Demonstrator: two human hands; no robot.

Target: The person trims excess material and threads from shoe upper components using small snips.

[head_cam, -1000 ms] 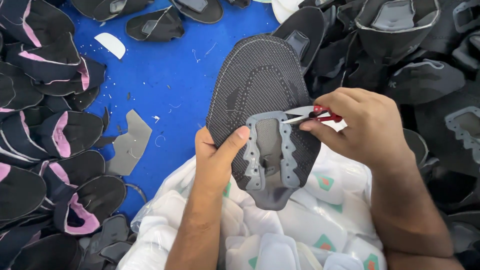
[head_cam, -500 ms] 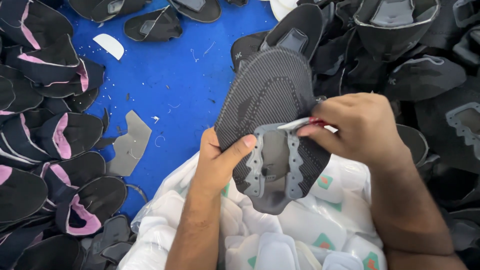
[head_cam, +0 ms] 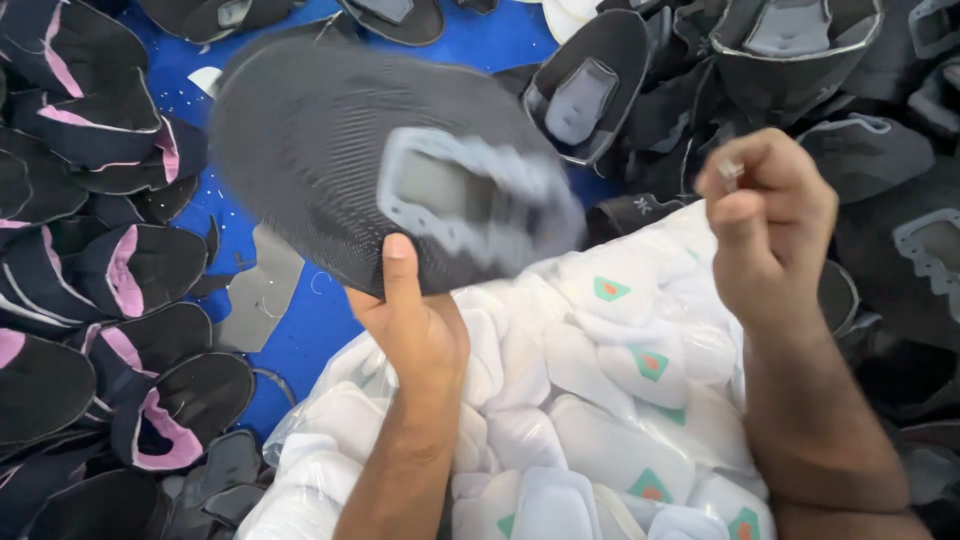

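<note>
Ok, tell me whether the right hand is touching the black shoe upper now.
No: the right hand is lifted clear to the side, while only the left hand grips the black shoe upper.

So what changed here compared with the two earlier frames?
The left hand has swung the dark knit shoe upper up and to the left; it is now motion-blurred. The right hand has come off the upper's grey panel and pulled away to the right, closed around a small tool that barely shows. The clear bag of white pieces, the blue surface and the piles of black and pink uppers stayed put.
</note>
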